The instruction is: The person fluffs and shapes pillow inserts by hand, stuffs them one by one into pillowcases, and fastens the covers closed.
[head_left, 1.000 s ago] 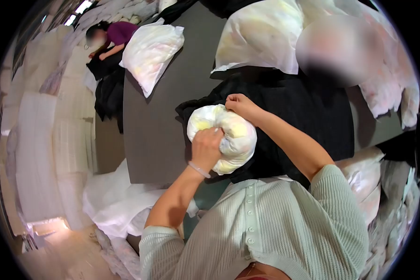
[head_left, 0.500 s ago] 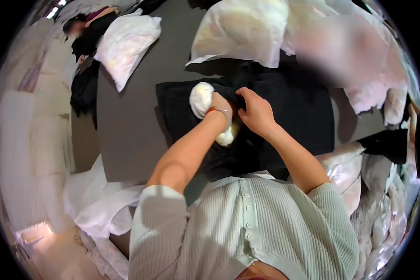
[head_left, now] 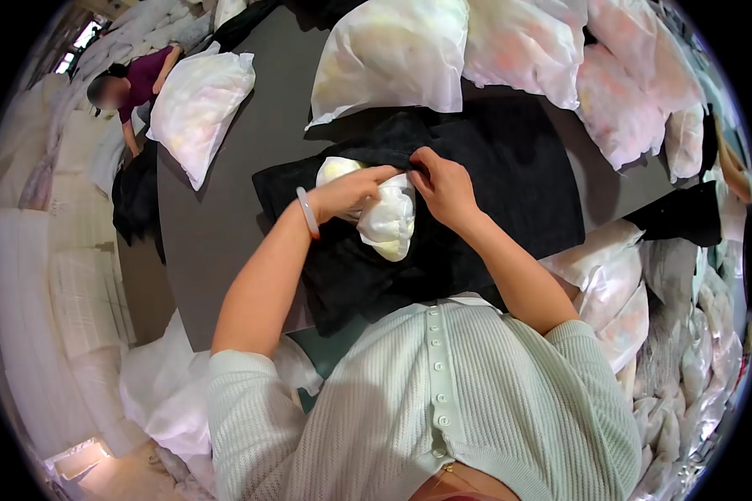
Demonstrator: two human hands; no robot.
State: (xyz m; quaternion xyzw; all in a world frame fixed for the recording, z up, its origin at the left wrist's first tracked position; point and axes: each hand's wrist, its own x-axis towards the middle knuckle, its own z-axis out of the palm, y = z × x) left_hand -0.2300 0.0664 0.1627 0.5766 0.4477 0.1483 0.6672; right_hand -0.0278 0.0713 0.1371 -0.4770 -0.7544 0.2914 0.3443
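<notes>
A black cloth item [head_left: 518, 167] lies across the grey table in front of me. A white bundle with yellow patches [head_left: 388, 221] is partly inside an opening in the black cloth, its lower end showing. My left hand [head_left: 351, 192], with a pale bracelet at the wrist, rests on the bundle's top with fingers pointing right; the fingers are partly spread. My right hand [head_left: 439, 185] is closed on the edge of the black cloth, just right of the bundle. The fingertips of both hands are close together.
White bags with coloured contents stand along the table's far side [head_left: 393, 63], and another bag [head_left: 199, 108] lies at the left of the grey table [head_left: 226, 217]. A person in a purple top [head_left: 146, 79] bends over black cloth at the far left. More bags are at the right [head_left: 610, 292].
The white bundle has gone from lying on top of the black cloth to being partly under it. My right hand has taken the cloth's edge. The view has shifted right.
</notes>
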